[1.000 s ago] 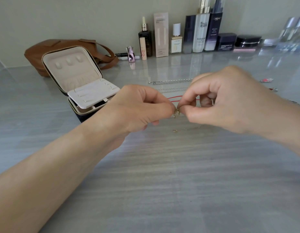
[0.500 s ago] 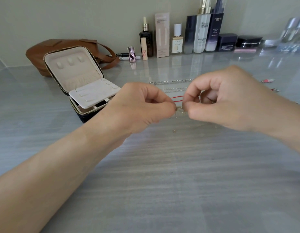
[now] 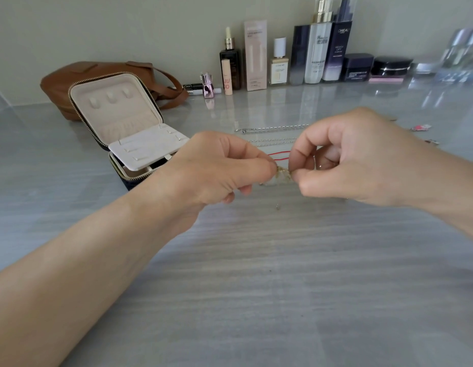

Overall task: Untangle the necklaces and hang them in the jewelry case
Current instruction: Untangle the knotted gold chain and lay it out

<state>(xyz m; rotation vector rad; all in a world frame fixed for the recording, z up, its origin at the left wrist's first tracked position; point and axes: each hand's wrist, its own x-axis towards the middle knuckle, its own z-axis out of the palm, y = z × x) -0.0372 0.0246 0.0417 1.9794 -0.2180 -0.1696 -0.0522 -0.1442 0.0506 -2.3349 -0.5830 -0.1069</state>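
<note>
Gold chain knot (image 3: 282, 174) pinched between left hand (image 3: 219, 168) and right hand (image 3: 357, 157), untangling underway. Next: gentle teasing apart, jewelry case (image 3: 118, 120) open nearby

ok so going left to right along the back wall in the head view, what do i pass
brown bag, small pink bottle, dark dropper bottle, tall pink box, white-capped bottle, navy bottle, white pump bottle, L'Oreal bottle, dark jar, black compact
</note>
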